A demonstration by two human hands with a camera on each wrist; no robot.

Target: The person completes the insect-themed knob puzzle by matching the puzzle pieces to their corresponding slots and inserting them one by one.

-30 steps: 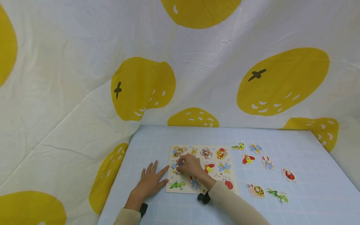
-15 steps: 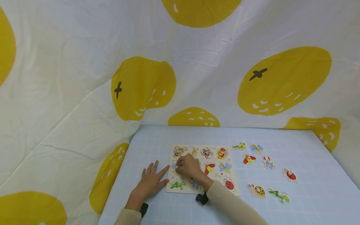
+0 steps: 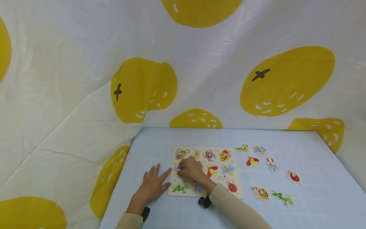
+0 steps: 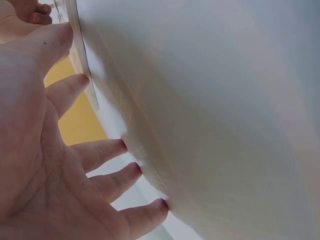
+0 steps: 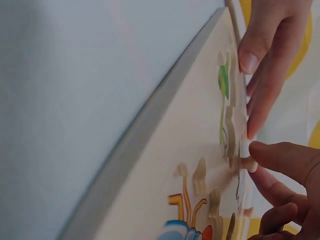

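Observation:
A wooden insect puzzle board (image 3: 188, 193) lies flat on the table. My right hand (image 3: 193, 171) reaches over its left part, and thumb and finger pinch the small wooden knob (image 5: 248, 164) of a puzzle piece at the middle-left slot. Of that piece only a bit of blue and yellow shows beside the fingers; the rest is hidden. My left hand (image 3: 153, 185) rests with spread fingers on the table left of the board, its index finger and thumb right at the board's edge. In the left wrist view, those fingertips (image 4: 67, 35) reach the board's side.
To the board's right lie loose pieces: a caterpillar (image 3: 242, 148), a blue-winged insect (image 3: 260, 150), a red-winged insect (image 3: 252, 161), a stag beetle (image 3: 272, 165), a ladybug (image 3: 293, 176), a snail (image 3: 260, 193) and a grasshopper (image 3: 282, 197). A fruit-print curtain (image 3: 206, 79) hangs behind.
The right hand has shifted slightly left and closer to me over the same slot, with the piece's knob still pinched. The left hand stays where it was.

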